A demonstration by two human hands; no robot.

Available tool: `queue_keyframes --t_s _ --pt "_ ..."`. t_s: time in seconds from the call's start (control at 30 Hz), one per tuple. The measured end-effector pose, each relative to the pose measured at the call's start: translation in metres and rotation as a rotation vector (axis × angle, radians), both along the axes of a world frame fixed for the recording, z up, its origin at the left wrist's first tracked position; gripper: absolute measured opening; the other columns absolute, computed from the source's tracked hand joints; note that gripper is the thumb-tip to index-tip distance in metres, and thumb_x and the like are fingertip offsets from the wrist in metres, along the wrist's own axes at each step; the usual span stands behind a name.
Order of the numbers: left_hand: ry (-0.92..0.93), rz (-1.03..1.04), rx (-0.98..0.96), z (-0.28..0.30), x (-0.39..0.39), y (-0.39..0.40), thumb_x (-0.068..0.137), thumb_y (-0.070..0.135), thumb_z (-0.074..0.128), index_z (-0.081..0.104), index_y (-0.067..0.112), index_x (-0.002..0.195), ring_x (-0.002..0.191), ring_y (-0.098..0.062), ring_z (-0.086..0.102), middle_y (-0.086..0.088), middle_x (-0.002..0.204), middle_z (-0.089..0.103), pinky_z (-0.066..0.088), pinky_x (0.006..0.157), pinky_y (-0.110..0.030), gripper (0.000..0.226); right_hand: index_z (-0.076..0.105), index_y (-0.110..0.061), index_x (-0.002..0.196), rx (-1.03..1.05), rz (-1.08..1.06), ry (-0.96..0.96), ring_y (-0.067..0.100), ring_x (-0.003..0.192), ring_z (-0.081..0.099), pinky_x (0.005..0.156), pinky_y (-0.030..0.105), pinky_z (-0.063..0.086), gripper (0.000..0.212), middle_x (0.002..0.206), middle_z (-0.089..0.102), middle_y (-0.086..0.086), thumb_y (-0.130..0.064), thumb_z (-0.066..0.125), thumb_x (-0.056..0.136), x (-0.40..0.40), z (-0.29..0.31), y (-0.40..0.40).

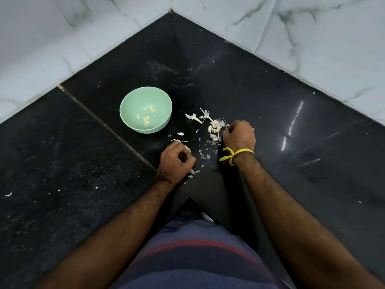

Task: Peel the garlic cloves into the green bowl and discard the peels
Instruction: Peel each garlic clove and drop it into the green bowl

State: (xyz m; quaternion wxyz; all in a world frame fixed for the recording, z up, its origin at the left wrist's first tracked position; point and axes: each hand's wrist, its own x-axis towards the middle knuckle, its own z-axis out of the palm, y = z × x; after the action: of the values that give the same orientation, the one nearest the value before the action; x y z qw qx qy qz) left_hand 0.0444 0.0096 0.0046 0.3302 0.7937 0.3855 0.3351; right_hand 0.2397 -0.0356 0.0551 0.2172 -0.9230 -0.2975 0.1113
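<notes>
Both hands sit low on the black countertop (270,113), fingers curled in. Left hand (176,161): fist-like, knuckles up, fingers folded toward the palm; pale garlic skin shows at the fingertips and just under the heel of the hand, so it appears to pinch a clove or peel, though what exactly is inside cannot be told. Right hand (239,136): also curled tight, back of hand to camera, fingertips hidden; its leading edge touches the pile of garlic peels (214,130). Whether it grips any of them cannot be told. Yellow thread (233,154) tied at the right wrist.

Peel scraps (205,155) lie scattered between the two hands and just beyond the left hand. A stem piece (194,117) lies beyond the right hand, toward the bowl.

Green bowl (133,99) stands upright beyond and to the left of the left hand, well apart from both hands. Several peeled cloves (147,119) lie at its bottom.

Marble wall tiles (312,38) meet in a corner beyond the hands.
</notes>
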Motion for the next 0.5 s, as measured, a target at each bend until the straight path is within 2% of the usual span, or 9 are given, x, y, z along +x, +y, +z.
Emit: queue_keyframes --t_s 0.13,0.2,0.27,0.33,0.4,0.5 --pt "-0.019 0.004 -0.022 0.0 -0.001 0.0 0.069 0.002 0.069 0.055 0.009 0.066 0.067 -0.017 0.055 0.0 0.073 0.057 0.047 0.062 -0.031 0.015 0.065 -0.009 0.087 0.147 -0.051 0.043 0.027 0.083 0.062 0.073 0.034 0.05 0.011 0.089 0.067 0.008 -0.018 0.059 0.087 -0.006 -0.001 -0.007" --pt "-0.031 0.027 -0.054 0.001 -0.001 -0.001 0.073 0.002 0.075 0.053 0.011 0.069 0.068 -0.014 0.055 0.002 0.074 0.055 0.047 0.063 -0.028 0.024 0.067 -0.009 0.092 0.255 -0.074 0.101 0.025 0.084 0.064 0.076 0.032 0.052 0.009 0.088 0.07 0.007 -0.014 0.061 0.087 -0.008 0.0 -0.012" --pt "-0.045 0.032 -0.068 0.002 -0.001 -0.002 0.076 0.007 0.078 0.052 0.013 0.071 0.068 -0.012 0.055 0.004 0.075 0.055 0.046 0.063 -0.023 0.028 0.07 -0.008 0.103 0.295 -0.068 0.178 0.024 0.09 0.066 0.082 0.025 0.049 0.017 0.096 0.073 0.009 -0.01 0.061 0.089 -0.011 0.001 -0.018" --pt "-0.046 0.027 -0.06 0.005 -0.002 -0.003 0.079 0.011 0.079 0.052 0.015 0.072 0.067 -0.009 0.053 0.004 0.076 0.055 0.044 0.063 -0.018 0.028 0.073 -0.009 0.099 0.299 -0.057 0.302 0.024 0.089 0.068 0.085 0.027 0.052 0.015 0.094 0.073 0.009 -0.009 0.06 0.092 -0.014 -0.003 -0.024" --pt "-0.038 0.03 -0.04 0.008 -0.003 -0.005 0.081 0.013 0.078 0.053 0.013 0.074 0.067 -0.009 0.052 0.003 0.076 0.056 0.044 0.063 -0.019 0.025 0.069 -0.015 0.081 0.339 -0.084 0.484 0.024 0.075 0.068 0.077 0.037 0.059 0.017 0.081 0.07 0.009 -0.009 0.06 0.094 -0.019 -0.005 -0.031" --pt "-0.026 0.042 0.019 0.011 -0.004 -0.007 0.085 0.012 0.073 0.058 0.01 0.076 0.067 -0.015 0.053 0.0 0.076 0.057 0.047 0.064 -0.03 0.018 0.058 -0.007 0.079 0.459 -0.14 0.759 0.02 0.055 0.064 0.058 0.033 0.059 0.02 0.073 0.065 0.015 -0.003 0.054 0.098 -0.032 0.0 -0.045"
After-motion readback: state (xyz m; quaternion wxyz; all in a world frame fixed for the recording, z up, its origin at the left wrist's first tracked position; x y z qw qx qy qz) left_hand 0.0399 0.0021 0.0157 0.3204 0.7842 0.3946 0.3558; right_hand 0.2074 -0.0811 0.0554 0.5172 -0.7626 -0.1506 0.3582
